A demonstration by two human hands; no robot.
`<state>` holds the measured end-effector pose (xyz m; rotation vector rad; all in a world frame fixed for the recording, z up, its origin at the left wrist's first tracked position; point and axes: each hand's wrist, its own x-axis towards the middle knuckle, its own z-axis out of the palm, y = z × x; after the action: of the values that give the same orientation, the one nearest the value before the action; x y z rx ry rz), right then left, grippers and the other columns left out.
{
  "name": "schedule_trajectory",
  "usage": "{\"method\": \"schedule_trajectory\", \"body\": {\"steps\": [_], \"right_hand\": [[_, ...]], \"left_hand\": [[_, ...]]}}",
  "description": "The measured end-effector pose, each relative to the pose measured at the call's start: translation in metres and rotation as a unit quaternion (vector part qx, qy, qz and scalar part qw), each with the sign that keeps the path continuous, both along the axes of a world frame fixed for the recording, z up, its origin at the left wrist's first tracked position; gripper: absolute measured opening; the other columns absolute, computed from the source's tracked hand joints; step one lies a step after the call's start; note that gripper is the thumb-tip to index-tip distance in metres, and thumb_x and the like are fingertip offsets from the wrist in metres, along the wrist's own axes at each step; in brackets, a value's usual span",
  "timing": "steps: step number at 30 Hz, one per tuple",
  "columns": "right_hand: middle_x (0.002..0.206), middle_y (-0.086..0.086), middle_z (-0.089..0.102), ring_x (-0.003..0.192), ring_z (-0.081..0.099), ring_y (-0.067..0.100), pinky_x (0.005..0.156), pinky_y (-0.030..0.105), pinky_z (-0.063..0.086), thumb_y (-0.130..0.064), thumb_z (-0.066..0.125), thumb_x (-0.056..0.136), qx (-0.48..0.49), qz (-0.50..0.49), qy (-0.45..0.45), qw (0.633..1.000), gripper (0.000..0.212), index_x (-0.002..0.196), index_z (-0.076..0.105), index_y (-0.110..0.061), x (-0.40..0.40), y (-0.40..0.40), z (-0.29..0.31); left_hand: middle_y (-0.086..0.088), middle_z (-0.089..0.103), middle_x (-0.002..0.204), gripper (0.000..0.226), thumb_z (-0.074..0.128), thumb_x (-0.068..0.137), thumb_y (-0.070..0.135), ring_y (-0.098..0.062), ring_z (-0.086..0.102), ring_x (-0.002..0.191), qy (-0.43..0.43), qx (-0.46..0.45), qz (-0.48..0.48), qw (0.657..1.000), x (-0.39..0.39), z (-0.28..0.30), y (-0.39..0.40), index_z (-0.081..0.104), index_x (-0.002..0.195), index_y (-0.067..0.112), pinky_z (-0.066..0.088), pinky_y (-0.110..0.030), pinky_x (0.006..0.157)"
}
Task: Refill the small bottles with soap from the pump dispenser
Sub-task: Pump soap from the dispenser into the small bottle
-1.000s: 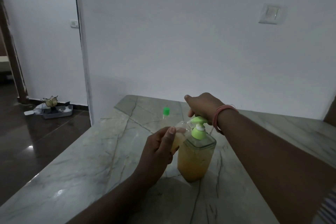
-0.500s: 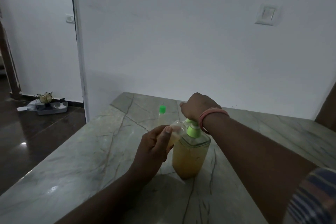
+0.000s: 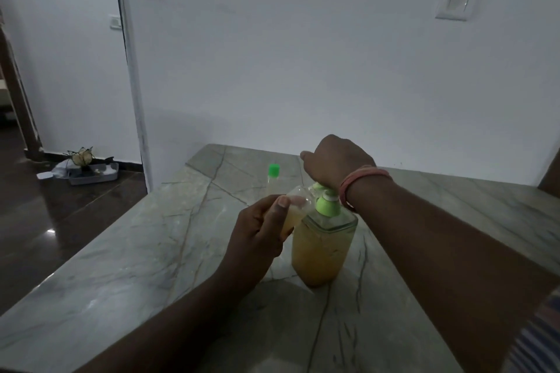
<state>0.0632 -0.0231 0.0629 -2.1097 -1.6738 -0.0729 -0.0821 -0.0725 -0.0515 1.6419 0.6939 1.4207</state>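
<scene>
— Clear plastic, that's what our left hand [image 3: 257, 236] is wrapped around: small bottle [image 3: 295, 212], uncapped, tilted with its mouth up under the spout. Amber soap already in the lower part.

— And our right hand [image 3: 333, 160]?

— Curled down over the green pump head [image 3: 325, 203], palm on top; nozzle mostly hidden under it. So we're mid-fill, we'd judge.

— Next?

— Press straight down, keep the bottle mouth under the nozzle, or the soap runs onto the table [image 3: 121, 266].

— Dispenser [image 3: 321, 248]?

— Squarish, see-through, rounded corners, nearly full of cloudy orange-yellow soap. Stands on the table, touching the small bottle.

— Anything else?

— Second small bottle [image 3: 272, 177], green cap on, upright just behind. Table is polished grey-green stone, veined.
</scene>
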Motion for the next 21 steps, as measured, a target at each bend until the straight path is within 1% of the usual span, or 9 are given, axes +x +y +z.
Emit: {"method": "schedule_trajectory", "body": {"steps": [2, 4, 7, 9, 11, 14, 16, 18, 21], "right_hand": [[0.066, -0.001, 0.046, 0.076, 0.054, 0.027, 0.068, 0.031, 0.041, -0.041, 0.05, 0.093, 0.005, -0.004, 0.022, 1.0, 0.037, 0.064, 0.044, -0.019, 0.0009, 0.0006, -0.004], [0.067, 0.0, 0.048, 0.076, 0.054, 0.027, 0.067, 0.03, 0.04, -0.039, 0.052, 0.091, 0.001, -0.006, 0.02, 1.0, 0.034, 0.066, 0.048, -0.017, 0.0008, 0.0014, -0.0058], [0.076, 0.002, 0.05, 0.077, 0.052, 0.027, 0.069, 0.031, 0.041, -0.04, 0.053, 0.091, -0.014, -0.004, 0.013, 1.0, 0.033, 0.068, 0.046, -0.017, 0.002, -0.0001, -0.0042], [0.08, 0.003, 0.051, 0.08, 0.054, 0.028, 0.069, 0.031, 0.041, -0.041, 0.054, 0.091, -0.012, -0.004, -0.007, 1.0, 0.032, 0.072, 0.049, -0.016, 0.0011, -0.0009, -0.0005], [0.077, 0.002, 0.049, 0.08, 0.055, 0.028, 0.068, 0.031, 0.04, -0.042, 0.053, 0.091, 0.003, -0.007, -0.011, 1.0, 0.03, 0.076, 0.051, -0.016, 0.0017, -0.0002, -0.0006], [0.07, 0.002, 0.05, 0.073, 0.054, 0.026, 0.066, 0.03, 0.04, -0.036, 0.054, 0.089, -0.007, -0.017, 0.021, 1.0, 0.03, 0.067, 0.048, -0.017, 0.0009, 0.0015, -0.0048], [0.068, 0.001, 0.051, 0.066, 0.052, 0.023, 0.064, 0.03, 0.039, -0.033, 0.054, 0.088, -0.014, -0.019, 0.015, 1.0, 0.027, 0.065, 0.049, -0.018, 0.001, 0.0013, -0.0062], [0.068, 0.0, 0.052, 0.064, 0.052, 0.021, 0.062, 0.029, 0.039, -0.032, 0.054, 0.087, -0.019, -0.009, 0.012, 1.0, 0.026, 0.066, 0.052, -0.018, 0.0008, 0.0005, -0.0036], [0.068, 0.0, 0.053, 0.062, 0.051, 0.019, 0.058, 0.027, 0.037, -0.037, 0.054, 0.088, -0.008, 0.003, -0.005, 1.0, 0.029, 0.067, 0.051, -0.018, -0.0009, 0.0007, 0.0007]], "left_hand": [[-0.002, 0.059, 0.064, 0.031, 0.044, 0.102, 0.042, -0.01, 0.047, 0.049, 0.003, 0.003, 0.002, 1.0, -0.0003, -0.0003, 0.0006, 0.073, 0.096, 0.048, 0.036, -0.023, 0.043], [-0.001, 0.059, 0.063, 0.031, 0.043, 0.101, 0.041, -0.01, 0.047, 0.049, 0.004, 0.001, 0.007, 1.0, -0.0005, -0.0018, 0.0004, 0.072, 0.096, 0.049, 0.036, -0.023, 0.043], [-0.002, 0.059, 0.063, 0.029, 0.043, 0.098, 0.045, -0.011, 0.047, 0.049, 0.004, -0.001, 0.002, 1.0, -0.0003, -0.0018, -0.0011, 0.072, 0.098, 0.047, 0.036, -0.025, 0.044], [-0.002, 0.06, 0.064, 0.03, 0.043, 0.098, 0.046, -0.011, 0.048, 0.05, 0.005, 0.0, 0.003, 1.0, -0.0007, -0.0007, -0.002, 0.073, 0.1, 0.045, 0.037, -0.025, 0.044], [-0.002, 0.061, 0.065, 0.031, 0.042, 0.099, 0.044, -0.011, 0.049, 0.05, 0.012, 0.002, 0.007, 1.0, -0.0006, -0.0007, -0.0021, 0.073, 0.099, 0.044, 0.037, -0.023, 0.044], [-0.001, 0.06, 0.065, 0.03, 0.043, 0.099, 0.042, -0.012, 0.049, 0.05, 0.012, 0.001, 0.013, 1.0, -0.0008, -0.0023, -0.0008, 0.073, 0.099, 0.038, 0.038, -0.023, 0.044], [-0.001, 0.06, 0.065, 0.03, 0.043, 0.1, 0.042, -0.012, 0.049, 0.05, 0.012, 0.002, 0.012, 1.0, -0.0005, -0.0017, -0.002, 0.073, 0.098, 0.043, 0.038, -0.023, 0.044], [-0.001, 0.06, 0.064, 0.03, 0.042, 0.1, 0.041, -0.012, 0.048, 0.049, 0.012, 0.003, 0.009, 1.0, -0.0004, -0.0011, -0.0037, 0.072, 0.097, 0.046, 0.037, -0.023, 0.044], [0.001, 0.061, 0.064, 0.031, 0.042, 0.102, 0.039, -0.01, 0.047, 0.049, 0.008, 0.005, 0.011, 1.0, -0.0006, 0.0008, -0.006, 0.072, 0.098, 0.047, 0.037, -0.023, 0.044]]}}
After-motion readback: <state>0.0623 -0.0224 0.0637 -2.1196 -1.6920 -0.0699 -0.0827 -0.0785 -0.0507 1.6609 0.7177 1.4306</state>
